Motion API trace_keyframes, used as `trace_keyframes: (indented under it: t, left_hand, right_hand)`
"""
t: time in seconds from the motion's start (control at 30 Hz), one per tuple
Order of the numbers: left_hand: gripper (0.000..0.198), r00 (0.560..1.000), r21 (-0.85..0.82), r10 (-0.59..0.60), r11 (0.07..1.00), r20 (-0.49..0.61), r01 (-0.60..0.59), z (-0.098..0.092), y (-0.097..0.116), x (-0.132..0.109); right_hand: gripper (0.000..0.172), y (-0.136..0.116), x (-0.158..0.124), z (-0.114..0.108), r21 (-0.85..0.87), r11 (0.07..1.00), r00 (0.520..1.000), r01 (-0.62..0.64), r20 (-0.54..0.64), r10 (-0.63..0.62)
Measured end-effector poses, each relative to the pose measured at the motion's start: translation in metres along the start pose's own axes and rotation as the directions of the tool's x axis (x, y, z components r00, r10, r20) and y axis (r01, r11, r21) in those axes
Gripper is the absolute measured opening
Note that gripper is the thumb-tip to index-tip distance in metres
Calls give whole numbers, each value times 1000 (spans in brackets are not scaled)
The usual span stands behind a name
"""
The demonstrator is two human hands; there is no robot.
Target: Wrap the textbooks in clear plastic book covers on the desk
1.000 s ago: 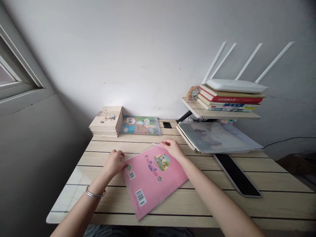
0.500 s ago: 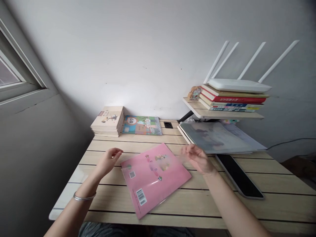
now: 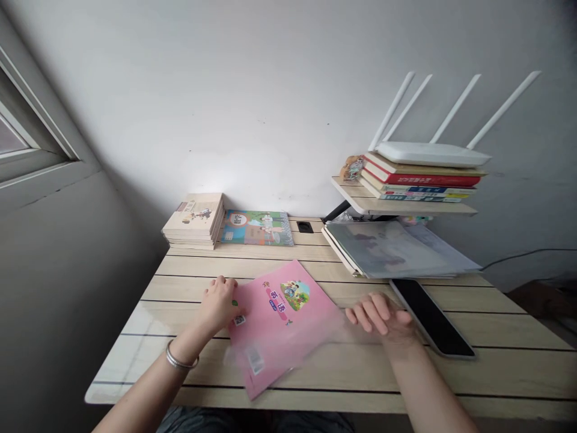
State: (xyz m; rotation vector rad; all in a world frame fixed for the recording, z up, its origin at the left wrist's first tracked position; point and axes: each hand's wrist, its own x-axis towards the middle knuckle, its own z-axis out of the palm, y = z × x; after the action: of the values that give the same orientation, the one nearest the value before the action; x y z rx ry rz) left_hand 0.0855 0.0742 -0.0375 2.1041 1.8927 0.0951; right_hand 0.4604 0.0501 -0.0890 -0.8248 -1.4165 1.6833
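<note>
A pink book (image 3: 265, 300) with a cartoon picture and a barcode lies slantwise on the slatted table. My left hand (image 3: 219, 304), with a silver bangle on the wrist, covers the book's left corner, its fingers curled around it. Over the book's lower part a translucent plastic sheet (image 3: 293, 346) shows as a motion smear. That sheet stretches right, up to my right hand (image 3: 381, 316), whose bent fingers appear to pinch its edge; the hand is slightly blurred and the grip is partly hidden.
A phone (image 3: 433, 319) lies beside my right hand. Behind it rest papers in a clear folder (image 3: 392, 246). A raised shelf (image 3: 415, 208) bears books and a white router (image 3: 433, 154). At the back left are a book stack (image 3: 193, 219) and a colourful textbook (image 3: 256, 227).
My left hand has moved right onto the book's corner. My right hand has moved down and right, with the plastic sheet sweeping that way. The cover's upper picture now looks sharper.
</note>
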Motion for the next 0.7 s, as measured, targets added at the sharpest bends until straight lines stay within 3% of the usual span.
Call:
trace_keyframes:
  t: [0.1, 0.2, 0.27, 0.33, 0.4, 0.47, 0.5, 0.6, 0.67, 0.7]
  left_hand:
    - [62, 996, -3, -60, 998, 72, 60, -7, 4, 8]
    - [64, 990, 47, -65, 997, 124, 60, -14, 10, 13]
    - [63, 991, 81, -46, 996, 124, 36, -17, 15, 14]
    - [63, 996, 120, -31, 993, 79, 22, -16, 20, 11]
    - [66, 1000, 144, 19, 989, 9, -20, -14, 26, 1]
    - [69, 985, 105, 173, 980, -22, -170, -10, 33, -16]
    - [68, 957, 56, 290, 956, -21, -288, -8, 36, -28]
    - [46, 787, -70, 617, 784, -24, -617, 6, 41, -66]
    - [49, 640, 14, 763, 644, -88, -765, 22, 38, -89]
    - [43, 537, 99, 829, 554, -154, -827, 33, 35, -97]
  right_hand:
    - [68, -17, 8, 11, -5, 995, 988, -98, 119, 98]
    - [64, -43, 30, 31, -266, 911, 899, -314, 224, 375]
    - [56, -54, 52, 43, -471, 810, 858, -350, 184, 479]
    - [44, -57, 78, 53, -647, 694, 880, -317, 73, 469]
    - [30, -54, 104, 61, -813, 532, 930, -236, -30, 366]
    - [27, -49, 128, 68, -925, 351, 953, -144, -34, 301]
    - [33, -48, 139, 72, -957, 278, 963, -86, -8, 270]
    - [63, -49, 163, 83, -990, 132, 968, 55, 85, 238]
    - [79, -53, 175, 89, -992, 75, 956, 97, 114, 272]
    - [82, -54, 180, 92, -993, 54, 948, 104, 116, 298]
